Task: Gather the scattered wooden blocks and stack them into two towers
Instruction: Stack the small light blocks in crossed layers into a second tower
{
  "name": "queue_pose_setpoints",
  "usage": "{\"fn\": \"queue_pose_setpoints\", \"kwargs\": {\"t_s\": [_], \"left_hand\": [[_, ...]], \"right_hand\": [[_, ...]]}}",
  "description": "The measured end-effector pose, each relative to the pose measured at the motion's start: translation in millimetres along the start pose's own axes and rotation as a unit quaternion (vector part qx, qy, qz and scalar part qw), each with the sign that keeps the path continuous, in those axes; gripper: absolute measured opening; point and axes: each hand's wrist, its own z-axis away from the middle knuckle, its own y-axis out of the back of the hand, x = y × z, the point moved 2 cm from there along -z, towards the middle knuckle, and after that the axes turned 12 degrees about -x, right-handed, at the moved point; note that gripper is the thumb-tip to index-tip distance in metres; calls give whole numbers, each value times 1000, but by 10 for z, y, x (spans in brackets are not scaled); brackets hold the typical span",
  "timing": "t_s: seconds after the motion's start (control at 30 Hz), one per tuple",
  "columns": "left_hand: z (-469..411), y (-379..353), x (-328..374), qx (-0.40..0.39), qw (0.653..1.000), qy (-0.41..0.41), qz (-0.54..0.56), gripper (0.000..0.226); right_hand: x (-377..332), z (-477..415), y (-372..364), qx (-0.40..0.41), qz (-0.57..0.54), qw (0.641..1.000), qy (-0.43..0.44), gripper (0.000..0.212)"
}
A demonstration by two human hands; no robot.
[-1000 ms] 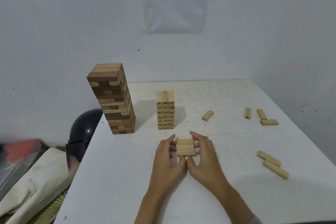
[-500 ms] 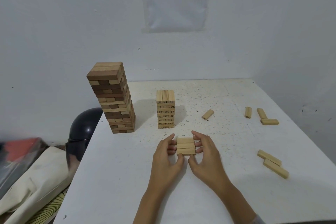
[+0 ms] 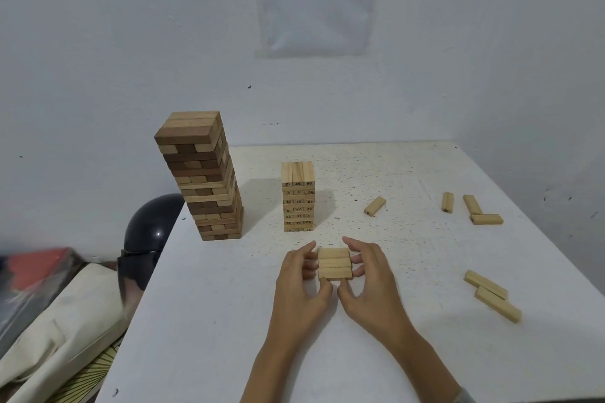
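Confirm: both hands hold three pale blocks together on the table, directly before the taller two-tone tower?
No. In the head view the left hand and right hand hold the three pale blocks before the shorter numbered tower; the taller tower stands further left.

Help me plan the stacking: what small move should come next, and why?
Probably lift the three blocks, squared up between the left hand and right hand, onto the short tower just behind; its top layer runs front to back, so they would sit crosswise.
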Motion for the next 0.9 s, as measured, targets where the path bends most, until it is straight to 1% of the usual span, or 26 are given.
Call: {"fn": "queue_pose_setpoints", "kwargs": {"t_s": [0.07, 0.2, 0.33, 0.5, 0.63, 0.73, 0.83, 0.9], "left_hand": [[3, 5, 15, -6, 1000, 1, -19, 52], [-10, -11, 15, -28, 995, -14, -94, 54], [-20, -34, -16, -25, 993, -14, -118, 43], [-23, -12, 53, -36, 997, 4, -74, 44], [-3, 68, 61, -71, 996, 42, -37, 53], [-6, 138, 60, -86, 996, 39, -6, 55], [-19, 226, 100, -90, 995, 24, 29, 53], [-40, 292, 146, -93, 995, 10, 35, 54]], "right_hand": [[-13, -1, -1, -3, 3, 1000, 3, 66], [-50, 4, 6, -8, 5, 1000, 3, 62], [-70, 3, 24, -14, 4, 1000, -3, 56], [-36, -23, 58, -29, -12, 999, -8, 55], [26, -72, 143, -81, -36, 996, -31, 58], [58, -84, 224, -104, -63, 992, -40, 58], [-28, -96, 311, -114, -84, 990, -21, 57], [-122, -129, 371, -111, -123, 986, -6, 60]]}}
